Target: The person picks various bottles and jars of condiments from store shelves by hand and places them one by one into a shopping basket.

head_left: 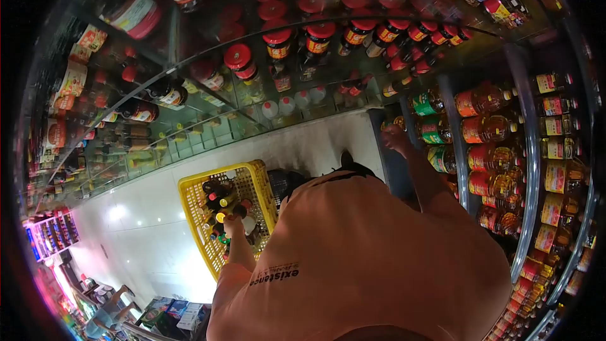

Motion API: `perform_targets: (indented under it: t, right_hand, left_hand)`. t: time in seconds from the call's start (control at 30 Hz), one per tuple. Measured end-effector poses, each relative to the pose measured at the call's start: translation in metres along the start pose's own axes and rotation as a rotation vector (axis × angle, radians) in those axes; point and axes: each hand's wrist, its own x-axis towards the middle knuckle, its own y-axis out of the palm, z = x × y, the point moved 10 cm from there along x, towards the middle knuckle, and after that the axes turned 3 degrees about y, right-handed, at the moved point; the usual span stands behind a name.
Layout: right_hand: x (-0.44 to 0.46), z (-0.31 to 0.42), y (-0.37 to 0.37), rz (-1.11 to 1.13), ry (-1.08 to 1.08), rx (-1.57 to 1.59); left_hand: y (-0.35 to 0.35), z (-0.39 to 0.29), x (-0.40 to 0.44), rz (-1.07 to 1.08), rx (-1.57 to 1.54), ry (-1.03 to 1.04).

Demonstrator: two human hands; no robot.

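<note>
My left hand (233,226) reaches into a yellow plastic basket (268,180) on the floor. Its fingers are curled among several bottles (218,189) with red, yellow and green caps; what they grip is hidden. A pale bottle (249,224) lies right beside that hand. On the other side, my right hand (395,140) is stretched out low by the dark end of the oil shelf (392,173). A small bottle with a yellowish label (399,122) shows just past its fingers. Whether the fingers touch it is too small to make out.
Glass shelves (252,120) with red-capped sauce jars (238,60) run along the front. Large cooking oil bottles (483,129) fill racks with metal rails (527,151) at right. Pale floor tiles (136,227) lie left. Another person (110,316) and stacked boxes (173,312) are farther off.
</note>
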Motion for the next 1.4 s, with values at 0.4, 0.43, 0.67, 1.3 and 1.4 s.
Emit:
perform_targets:
  t: [0.4,0.43,0.67,1.3,1.4]
  right_hand:
    - [0.142,0.116,-0.215,-0.510,-0.584,0.055]
    - [0.146,0.123,-0.230,-0.745,-0.750,-0.104]
    - [0.230,0.132,-0.246,-0.526,-0.723,0.154]
    - [0.071,0.114,-0.143,-0.129,-0.594,-0.054]
    - [0.041,0.113,-0.083,0.170,-0.602,0.296]
  left_hand:
    - [-0.059,-0.121,-0.190,-0.508,-0.287,0.243]
    - [-0.060,-0.135,-0.215,-0.534,-0.400,0.223]
    - [0.012,-0.116,-0.309,-0.482,-0.281,0.149]
    - [0.062,-0.218,-0.357,-0.234,-0.565,0.157]
    - [0.060,-0.285,-0.340,0.014,-0.740,0.298]
